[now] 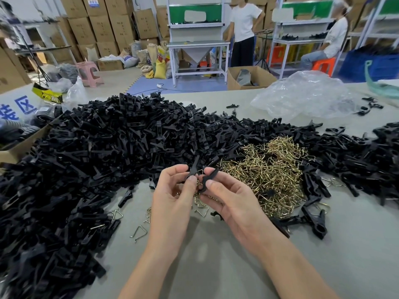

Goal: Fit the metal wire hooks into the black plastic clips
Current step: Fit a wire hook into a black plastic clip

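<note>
Both hands meet above the grey table (216, 266), just left of the heap of brass-coloured wire hooks (265, 173). The left hand (172, 195) pinches a black clip half (195, 167) between thumb and forefinger, with the piece pointing up and away and the other fingers loosely curled below. The right hand (231, 203) pinches a second clip piece (209, 179) between thumb and forefinger, close against the first. A single wire hook (199, 187) shows between the two thumbs, but I cannot tell which hand has it or whether it is seated in either piece.

A large pile of black plastic clips (97, 158) spreads left of and behind the heap, and more clips (356, 152) lie to its right. Loose hooks (139, 233) lie scattered on the table on the near left of the heap, some under the hands. A few single clips (313, 221) lie on its near right side. A crumpled clear plastic bag (302, 93) sits beyond the heap, and a cardboard box (13, 152) stands far to its left
</note>
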Tool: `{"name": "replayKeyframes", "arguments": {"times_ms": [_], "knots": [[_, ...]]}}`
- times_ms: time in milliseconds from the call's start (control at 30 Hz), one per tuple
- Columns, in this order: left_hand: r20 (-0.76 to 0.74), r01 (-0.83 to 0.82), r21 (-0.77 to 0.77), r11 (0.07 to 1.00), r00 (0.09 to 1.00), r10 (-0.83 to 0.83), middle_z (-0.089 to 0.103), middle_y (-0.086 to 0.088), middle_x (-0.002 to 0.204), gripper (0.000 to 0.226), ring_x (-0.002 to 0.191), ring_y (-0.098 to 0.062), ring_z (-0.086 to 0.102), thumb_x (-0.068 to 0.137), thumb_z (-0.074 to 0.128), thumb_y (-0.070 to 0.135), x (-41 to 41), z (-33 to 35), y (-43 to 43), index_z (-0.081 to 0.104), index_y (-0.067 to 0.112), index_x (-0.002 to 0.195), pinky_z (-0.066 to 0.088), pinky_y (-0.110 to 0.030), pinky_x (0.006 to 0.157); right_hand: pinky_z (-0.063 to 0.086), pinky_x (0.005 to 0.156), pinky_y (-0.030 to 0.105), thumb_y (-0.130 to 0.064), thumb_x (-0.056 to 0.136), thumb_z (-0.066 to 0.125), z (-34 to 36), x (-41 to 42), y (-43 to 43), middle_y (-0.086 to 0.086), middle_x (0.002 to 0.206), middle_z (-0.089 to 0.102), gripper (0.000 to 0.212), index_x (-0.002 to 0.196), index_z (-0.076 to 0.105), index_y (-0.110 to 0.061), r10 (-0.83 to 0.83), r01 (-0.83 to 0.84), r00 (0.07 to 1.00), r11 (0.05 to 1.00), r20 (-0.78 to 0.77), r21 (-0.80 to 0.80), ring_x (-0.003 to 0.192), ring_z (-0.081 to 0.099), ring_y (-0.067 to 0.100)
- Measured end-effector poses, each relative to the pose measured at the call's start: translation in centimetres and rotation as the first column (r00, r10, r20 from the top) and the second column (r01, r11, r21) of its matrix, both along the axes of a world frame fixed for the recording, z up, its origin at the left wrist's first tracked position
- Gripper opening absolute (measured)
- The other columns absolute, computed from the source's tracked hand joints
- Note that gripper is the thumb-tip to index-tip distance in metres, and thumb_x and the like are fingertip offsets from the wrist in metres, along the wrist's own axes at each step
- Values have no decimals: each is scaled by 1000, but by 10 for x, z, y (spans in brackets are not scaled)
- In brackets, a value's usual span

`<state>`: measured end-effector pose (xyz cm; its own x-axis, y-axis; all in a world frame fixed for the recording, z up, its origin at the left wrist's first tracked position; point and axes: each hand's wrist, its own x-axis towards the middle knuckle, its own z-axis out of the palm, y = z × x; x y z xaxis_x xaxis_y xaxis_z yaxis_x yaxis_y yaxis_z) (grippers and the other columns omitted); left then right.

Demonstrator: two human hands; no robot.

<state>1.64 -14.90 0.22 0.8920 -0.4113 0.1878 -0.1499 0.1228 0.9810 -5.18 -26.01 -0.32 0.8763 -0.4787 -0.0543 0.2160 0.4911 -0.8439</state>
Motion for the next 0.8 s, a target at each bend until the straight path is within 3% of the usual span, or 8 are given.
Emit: {"name": "replayKeyframes", "arguments": {"times_ms": [100,200,467,633,800], "knots": [[-2,26,9,1000,1000,-26,76,12,92,25,80,0,68,96,64,15,-1,1,1,72,36,108,50,-13,68,59,91,30,-2,96,62,-2,-1,-1,11,117,74,24,110,75,-16,-3,3,1000,999,1,-46,109,71,25],[-14,41,17,999,999,-41,77,14,97,25,90,0,71,98,62,16,-4,2,-1,73,34,111,51,-11,76,56,98,37,-3,96,63,-4,0,-2,12,120,73,24,116,72,-12,-21,21,1000,998,-4,-54,114,69,29],[17,20,27,999,1000,-20,73,12,109,26,97,-2,68,99,59,16,-5,2,-3,74,36,107,53,-19,86,58,91,31,-3,94,65,-3,-1,-2,14,118,73,24,114,74,-12,-29,30,999,999,13,-37,109,71,26],[-58,94,18,995,994,-93,73,12,92,24,87,-2,67,98,62,14,-1,0,-2,73,29,113,55,-20,80,58,95,34,-1,95,63,-3,-1,-3,12,117,74,24,115,72,-11,-42,43,999,998,31,-46,112,70,29],[-16,75,43,996,997,-75,74,10,88,20,82,-4,65,97,63,16,-2,-1,-1,74,29,109,53,-18,76,58,93,32,-12,85,72,-5,0,-4,10,116,75,28,113,74,-14,-46,48,998,997,41,-61,113,70,28]]}}
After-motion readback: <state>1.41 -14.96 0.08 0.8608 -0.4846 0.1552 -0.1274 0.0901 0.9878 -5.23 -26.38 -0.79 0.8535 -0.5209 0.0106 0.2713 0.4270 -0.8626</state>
